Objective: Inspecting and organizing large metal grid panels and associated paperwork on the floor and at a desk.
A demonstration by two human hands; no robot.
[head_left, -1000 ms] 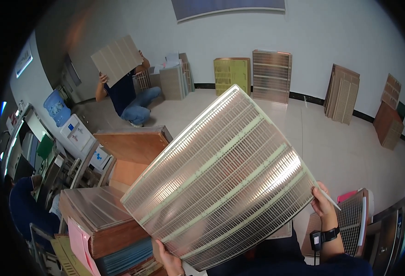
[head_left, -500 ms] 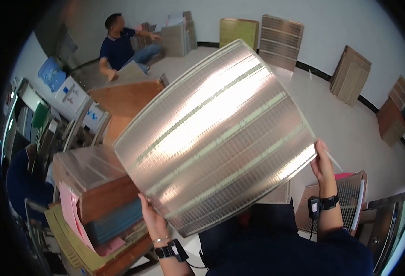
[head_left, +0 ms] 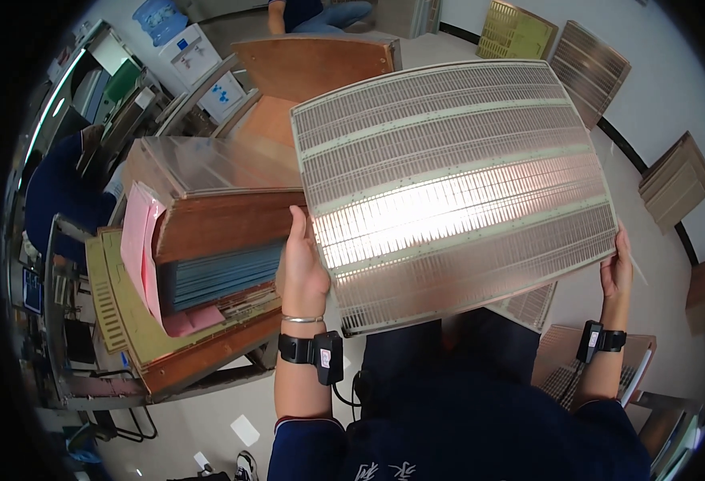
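Fingers (head_left: 294, 232) of both hands grip slotted metal sheet (head_left: 456, 192) L/R edges.

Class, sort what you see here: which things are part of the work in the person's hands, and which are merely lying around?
In hand:
- slotted metal sheet
- left hand gripping its left edge
- right hand at its right edge

Lying about:
- stack of sheets and boards on the left
- panels leaning on the wall
- water dispenser

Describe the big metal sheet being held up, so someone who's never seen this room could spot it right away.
Start at the cluttered wooden table on the person's left, stacked with sheets and pink paper. Just right of it, the left hand and right hand grip the slotted metal sheet by its side edges. Unlike the panels leaning against the wall, it glares with reflected light.
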